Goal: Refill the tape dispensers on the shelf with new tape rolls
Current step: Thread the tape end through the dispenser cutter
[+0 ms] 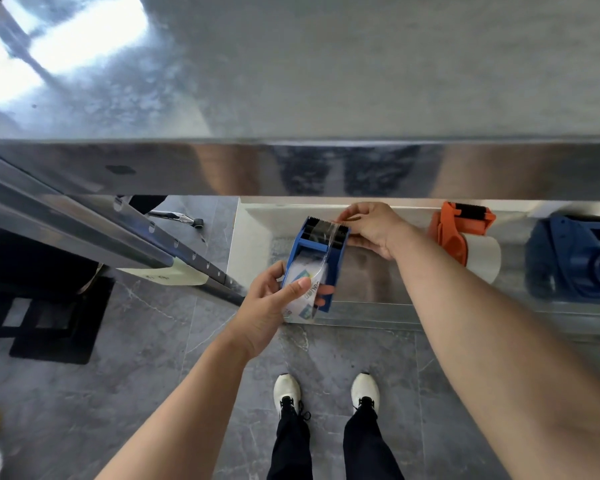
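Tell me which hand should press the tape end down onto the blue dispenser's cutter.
Right. The right hand already pinches the tape end at the blue dispenser cutter, while the left hand grips the roll end, steadying it.

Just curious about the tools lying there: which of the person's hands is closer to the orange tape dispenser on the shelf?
The right hand. It pinches the tape end at the blue dispenser, a short gap left of the orange tape dispenser. The left hand grips the blue dispenser's near end, farther away.
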Available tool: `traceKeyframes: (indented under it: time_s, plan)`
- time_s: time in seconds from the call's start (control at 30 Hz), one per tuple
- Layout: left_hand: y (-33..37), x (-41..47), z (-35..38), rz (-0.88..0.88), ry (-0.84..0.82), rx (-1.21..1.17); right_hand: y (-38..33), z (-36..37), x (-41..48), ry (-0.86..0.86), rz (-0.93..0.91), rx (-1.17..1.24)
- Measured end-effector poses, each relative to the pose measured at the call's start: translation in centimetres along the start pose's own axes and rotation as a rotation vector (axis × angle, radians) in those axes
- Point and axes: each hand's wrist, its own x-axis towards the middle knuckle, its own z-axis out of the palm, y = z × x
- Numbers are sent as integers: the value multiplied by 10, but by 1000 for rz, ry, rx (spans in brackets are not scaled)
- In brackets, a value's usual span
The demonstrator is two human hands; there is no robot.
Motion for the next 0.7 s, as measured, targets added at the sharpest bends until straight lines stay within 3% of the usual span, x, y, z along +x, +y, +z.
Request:
traceKeyframes:
  time_s: [0.13,0.5,0.7]
  plan:
    - [0,0,-1,2,1,-3,-4,-2,1,-42,92,145]
    - [3,-2,-2,11,-6,-31,-5,-4,-6,-111,148,-26]
    - [2,-2,-4,22,-1,-33,4,-4,-7,-247,96,-40]
